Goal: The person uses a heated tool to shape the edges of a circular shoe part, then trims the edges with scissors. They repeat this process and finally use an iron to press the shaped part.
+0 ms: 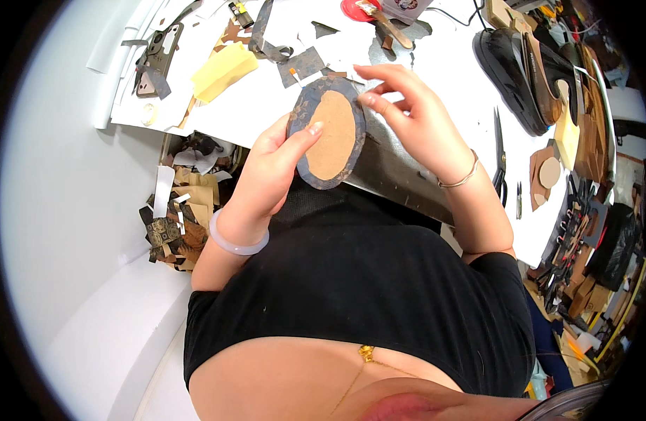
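My left hand [281,151] is closed on an oval piece [331,133], its thumb pressed flat on the front. The piece has a tan, board-like centre and a wide dark grey border with a faint pattern. It is held up in front of the table's near edge. Just off the piece's upper right rim is my right hand [411,112], fingers apart and curved, with nothing visible between thumb and forefinger. The left hand's other fingers are hidden behind the piece.
On the white table [449,84] lie a yellow block [225,71], a phone [158,59], dark scraps [305,64] and a brush [389,27] by a red lid. Black shoes [509,77] and long scissors [500,154] lie right. A scrap-filled bin [186,203] stands below left.
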A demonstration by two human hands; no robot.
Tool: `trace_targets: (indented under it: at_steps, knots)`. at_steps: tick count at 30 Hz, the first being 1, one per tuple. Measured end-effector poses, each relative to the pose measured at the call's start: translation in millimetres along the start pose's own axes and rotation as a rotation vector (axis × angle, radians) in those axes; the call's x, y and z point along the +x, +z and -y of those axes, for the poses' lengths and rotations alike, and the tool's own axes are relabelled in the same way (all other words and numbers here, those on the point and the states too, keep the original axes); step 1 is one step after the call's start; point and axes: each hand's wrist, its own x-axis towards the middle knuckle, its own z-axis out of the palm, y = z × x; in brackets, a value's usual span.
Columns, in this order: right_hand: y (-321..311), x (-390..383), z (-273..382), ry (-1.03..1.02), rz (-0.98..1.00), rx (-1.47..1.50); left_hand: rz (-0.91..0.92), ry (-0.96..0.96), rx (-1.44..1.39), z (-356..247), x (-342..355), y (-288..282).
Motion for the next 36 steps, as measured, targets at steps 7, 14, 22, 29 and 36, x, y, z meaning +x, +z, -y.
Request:
trace_targets:
  at_steps: [7,14,22,29,36]
  knots:
    - [0,7,18,-0.031,0.001,0.047,-0.053,0.144,0.314,1,3,8]
    - [20,11,14,0.155,-0.058,0.477,-0.080,0.382,0.645,1,12,21]
    - [12,6,18,0.039,-0.071,0.443,-0.073,0.436,0.704,1,9,30]
    - [13,3,23,-0.007,-0.115,0.481,-0.055,0.653,0.861,2,11,33]
    - [15,-2,24,-0.002,-0.103,0.521,-0.081,0.710,0.979,0,5,33]
